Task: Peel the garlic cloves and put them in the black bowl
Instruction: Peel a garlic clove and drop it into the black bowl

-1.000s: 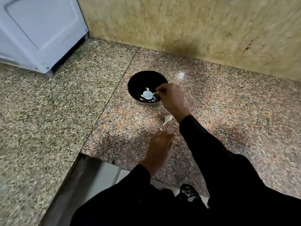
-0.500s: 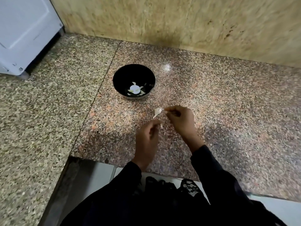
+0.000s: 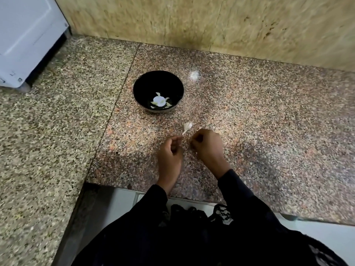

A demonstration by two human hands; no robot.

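- At the bottom of the frame, black sleeves [image 3: 240,198] reached up from the person's body over the near edge of the table [image 3: 269,131].
- Just above centre-bottom, the left hand [image 3: 170,152] had its fingers curled, the tips pinching the thin stalk end of a garlic piece [image 3: 187,126]; that grip was closed on the garlic.
- The garlic piece stuck up and away from the left fingertips, its pale bulb end in the middle of the frame, between the hands and the bowl and apart from the bowl.
- Just to the right, the right hand [image 3: 208,145] was curled into a loose fist near the left one; whether it pinched a bit of skin or nothing could not be told.
- Farther up, left of centre, the black bowl [image 3: 176,87] sat on the table with several pale peeled cloves [image 3: 159,101] lying at its bottom.
- By my reading, part of the task was done, since cloves already lay in the bowl, while the piece in hand looked not yet peeled and not yet dropped in.
- In the upper left corner stood a white appliance [image 3: 26,39]; a yellowish wall [image 3: 211,22] ran across the top.
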